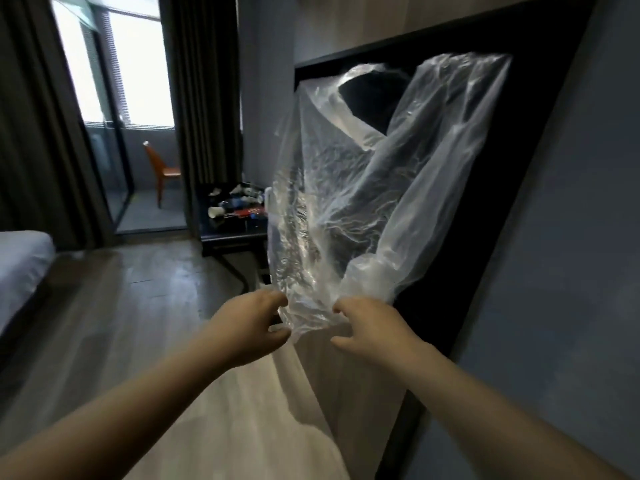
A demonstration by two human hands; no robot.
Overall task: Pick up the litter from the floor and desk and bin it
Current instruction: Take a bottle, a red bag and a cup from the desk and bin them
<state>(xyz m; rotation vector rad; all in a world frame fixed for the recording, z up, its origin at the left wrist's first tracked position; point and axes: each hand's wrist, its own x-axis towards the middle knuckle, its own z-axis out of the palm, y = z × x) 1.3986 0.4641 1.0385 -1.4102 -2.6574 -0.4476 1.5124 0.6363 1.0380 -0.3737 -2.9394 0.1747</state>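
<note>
Left grip (252, 327) and right grip (367, 329) each pinch the bag (346, 202) by its edge, fingers curled; it billows up ahead. Litter (239, 202) lies on the bench (230, 232) beyond, well apart.

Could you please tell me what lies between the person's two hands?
In the head view, the crumpled end of a clear plastic bag lies between the left hand and the right hand; each grips an edge, and the rest spreads upward.

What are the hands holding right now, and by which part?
The left hand and right hand both pinch a clear plastic bag by its bunched lower edge; the rest billows upward.
</note>
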